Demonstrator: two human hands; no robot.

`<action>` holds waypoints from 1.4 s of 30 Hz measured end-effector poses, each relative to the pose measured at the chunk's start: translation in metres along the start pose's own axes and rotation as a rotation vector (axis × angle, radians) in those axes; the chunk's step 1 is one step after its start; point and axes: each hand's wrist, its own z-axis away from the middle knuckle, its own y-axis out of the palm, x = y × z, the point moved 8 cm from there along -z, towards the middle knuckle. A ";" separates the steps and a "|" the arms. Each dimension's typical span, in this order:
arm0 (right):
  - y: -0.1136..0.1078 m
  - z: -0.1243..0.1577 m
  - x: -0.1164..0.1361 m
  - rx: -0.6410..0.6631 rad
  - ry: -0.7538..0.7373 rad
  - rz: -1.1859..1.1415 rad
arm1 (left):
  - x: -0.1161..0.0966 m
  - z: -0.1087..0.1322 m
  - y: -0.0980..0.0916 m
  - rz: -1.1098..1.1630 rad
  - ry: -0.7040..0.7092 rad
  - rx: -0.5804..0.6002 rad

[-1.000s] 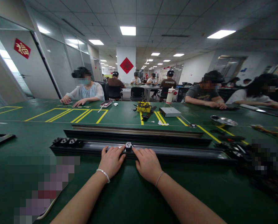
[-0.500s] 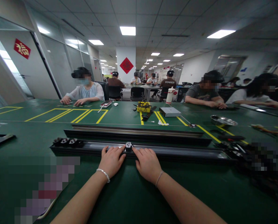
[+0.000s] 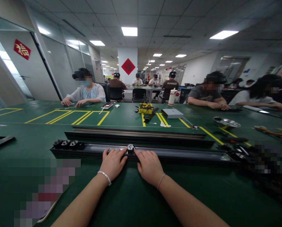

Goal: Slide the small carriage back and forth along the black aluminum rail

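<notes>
A long black rail [image 3: 179, 154] lies across the green table in front of me. On its middle sits a small black-and-white module [image 3: 130, 148]. My left hand [image 3: 113, 162] touches the module's left side with a fingertip, its other fingers resting on the rail. From the right, my right hand [image 3: 150, 165] reaches the module with its index finger, the remaining fingers bent over the rail's near edge. Both hands together hold the module between their fingertips. Three similar dark modules [image 3: 64, 143] stand in a row at the rail's left end.
Behind the rail lies another long dark profile [image 3: 141, 135]. A pile of black parts [image 3: 271, 167] is at the right, near a metal bowl [image 3: 226, 122]. Farther back are a yellow object [image 3: 145, 109] with cables and a grey box [image 3: 172, 113]. People sit across the table.
</notes>
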 end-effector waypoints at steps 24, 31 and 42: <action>0.001 0.000 -0.001 -0.001 0.005 -0.014 | -0.001 -0.001 0.001 -0.011 -0.009 0.030; 0.001 -0.001 -0.001 0.005 0.012 0.003 | -0.001 -0.001 0.002 -0.002 -0.015 0.037; 0.003 -0.001 -0.002 -0.001 0.027 0.006 | -0.001 -0.001 0.004 -0.017 -0.026 0.076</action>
